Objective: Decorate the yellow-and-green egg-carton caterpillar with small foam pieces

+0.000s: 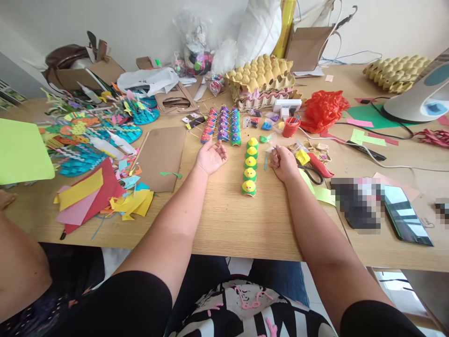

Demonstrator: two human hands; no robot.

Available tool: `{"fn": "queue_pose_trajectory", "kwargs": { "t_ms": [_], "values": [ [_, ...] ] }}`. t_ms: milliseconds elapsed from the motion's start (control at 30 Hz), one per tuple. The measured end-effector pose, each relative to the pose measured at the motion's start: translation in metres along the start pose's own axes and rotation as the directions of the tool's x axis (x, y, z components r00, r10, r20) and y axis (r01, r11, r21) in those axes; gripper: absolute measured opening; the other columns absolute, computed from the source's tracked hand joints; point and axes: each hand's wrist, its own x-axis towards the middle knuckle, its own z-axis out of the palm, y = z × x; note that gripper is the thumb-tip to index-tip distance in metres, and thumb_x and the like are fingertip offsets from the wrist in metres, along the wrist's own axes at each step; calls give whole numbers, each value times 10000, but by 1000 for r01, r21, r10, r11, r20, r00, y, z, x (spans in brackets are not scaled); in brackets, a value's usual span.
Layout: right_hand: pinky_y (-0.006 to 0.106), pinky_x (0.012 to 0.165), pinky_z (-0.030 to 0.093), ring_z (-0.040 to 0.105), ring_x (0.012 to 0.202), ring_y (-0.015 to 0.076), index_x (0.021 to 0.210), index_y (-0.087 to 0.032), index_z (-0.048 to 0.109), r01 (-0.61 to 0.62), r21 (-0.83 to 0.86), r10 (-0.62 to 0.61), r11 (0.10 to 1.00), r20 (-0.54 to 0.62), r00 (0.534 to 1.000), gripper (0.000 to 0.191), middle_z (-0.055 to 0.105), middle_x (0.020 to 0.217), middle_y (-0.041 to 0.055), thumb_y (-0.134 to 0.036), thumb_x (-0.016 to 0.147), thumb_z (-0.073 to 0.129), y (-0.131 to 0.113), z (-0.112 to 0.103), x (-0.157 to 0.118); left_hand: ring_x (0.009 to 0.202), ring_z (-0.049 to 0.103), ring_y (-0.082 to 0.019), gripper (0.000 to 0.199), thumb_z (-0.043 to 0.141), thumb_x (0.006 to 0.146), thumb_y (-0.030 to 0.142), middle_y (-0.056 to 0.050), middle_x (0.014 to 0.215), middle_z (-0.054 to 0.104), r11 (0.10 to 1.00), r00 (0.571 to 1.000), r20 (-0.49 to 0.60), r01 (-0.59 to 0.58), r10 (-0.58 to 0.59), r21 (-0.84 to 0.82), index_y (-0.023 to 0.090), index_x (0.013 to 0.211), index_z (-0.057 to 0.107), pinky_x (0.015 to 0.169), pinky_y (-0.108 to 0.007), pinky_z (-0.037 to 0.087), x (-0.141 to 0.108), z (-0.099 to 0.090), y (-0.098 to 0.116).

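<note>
A yellow and green egg-carton strip (pixel 250 174) with small faces lies lengthwise on the table between my hands. My left hand (pixel 212 157) rests palm up to its left, fingers loosely curled and apart, just below three painted strips, a red one (pixel 209 125), a purple one (pixel 223 123) and a blue-green one (pixel 235 126). To the right of the yellow and green strip, my right hand (pixel 282 162) is closed in a pinch; what it holds, if anything, is too small to name. A short blue piece (pixel 265 160) lies beside it.
Coloured paper scraps (pixel 133 203) and cardboard (pixel 159 159) are at left, near another person's arm (pixel 21 262). Egg trays (pixel 259 75) stand behind. A red cup (pixel 291 127), red plastic bag (pixel 324 111), scissors (pixel 312 173) and phone (pixel 409 215) are at right.
</note>
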Motion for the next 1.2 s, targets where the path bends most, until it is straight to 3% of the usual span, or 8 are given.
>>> {"fn": "queue_pose_trajectory", "kwargs": {
  "t_ms": [167,400,533,633,867,1033,1167,1200],
  "values": [
    [276,607,341,397,601,112,609,-224,523,353,-423,-477,834,-234,847,553,478,567,-42,-667,878,715,12,12,2,735,719,-155,513,400,1140,554,-39,796,715,1000,1000,9,12,-13,13,171,967,693,734,-291,574,0,0,0],
    [318,639,358,397,658,140,644,-264,411,468,-491,-649,735,-309,695,628,407,641,-40,-808,937,524,11,39,28,753,728,-165,533,364,1142,548,-54,826,724,1000,999,27,24,-25,20,171,982,705,742,-302,587,-1,-1,-1],
    [342,676,379,447,674,158,686,-254,472,462,-554,-670,693,-257,696,592,483,659,-25,-764,986,478,19,33,30,752,731,-167,509,371,1142,523,-51,821,716,1000,1000,23,15,-16,19,170,988,704,732,-303,588,-1,1,-1],
    [359,696,350,443,678,166,668,-255,435,515,-651,-748,557,-124,652,540,469,666,-19,-657,1023,499,23,27,27,747,729,-173,494,366,1145,489,-57,829,711,1000,1000,10,1,-2,24,164,988,702,724,-312,593,-4,3,-3],
    [359,694,357,477,697,173,653,-250,432,533,-674,-712,511,15,702,493,478,678,-4,-547,1041,500,22,34,31,603,632,-104,376,425,1122,388,17,696,616,981,974,-120,-194,194,12,190,871,623,580,-212,473,-4,10,-6],
    [337,644,349,421,652,152,659,-255,421,460,-610,-628,645,-80,774,538,437,644,-24,-652,1014,500,20,36,30,481,435,-50,257,571,1048,319,79,617,482,890,867,-201,-440,457,122,205,818,561,477,-183,284,20,42,-27],
    [329,635,352,415,653,147,655,-255,425,427,-585,-579,690,-91,810,542,431,643,-26,-670,990,519,18,36,28,557,400,-77,332,750,923,485,79,632,462,505,646,69,-654,760,564,225,827,567,536,-205,299,30,53,-64],
    [329,641,356,421,658,148,660,-254,429,415,-585,-564,696,-89,821,532,437,646,-25,-658,993,523,18,36,28,612,445,-82,360,815,869,510,67,663,500,458,635,114,-658,764,598,220,836,604,585,-209,347,30,52,-71]
  ]
}}
